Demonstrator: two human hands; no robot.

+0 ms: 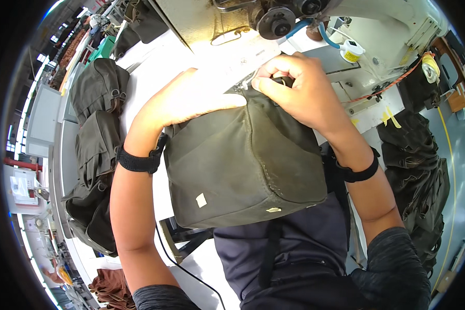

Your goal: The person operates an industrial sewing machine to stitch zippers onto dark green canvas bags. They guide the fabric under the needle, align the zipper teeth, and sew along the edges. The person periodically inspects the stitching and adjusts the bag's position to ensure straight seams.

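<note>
A dark olive canvas bag (217, 160) hangs over the work surface's near edge, with its seamed corner toward me and its top end under the sewing machine head (279, 23). My left hand (194, 98) lies flat on the bag's far left part with the thumb stretched out. Strong glare washes out its other fingers. At the far edge of the bag, my right hand (302, 90) pinches the fabric between thumb and forefinger, close beside the needle area. The needle itself is lost in brightness. Small pale patches show on the bag's lower side.
Several similar olive bags (95, 139) sit in a row along the left. More dark canvas pieces (416, 175) are piled at the right. Brown fabric (112, 289) lies at lower left. A blue hose (328, 37) and a small white round fitting (352, 51) are on the machine.
</note>
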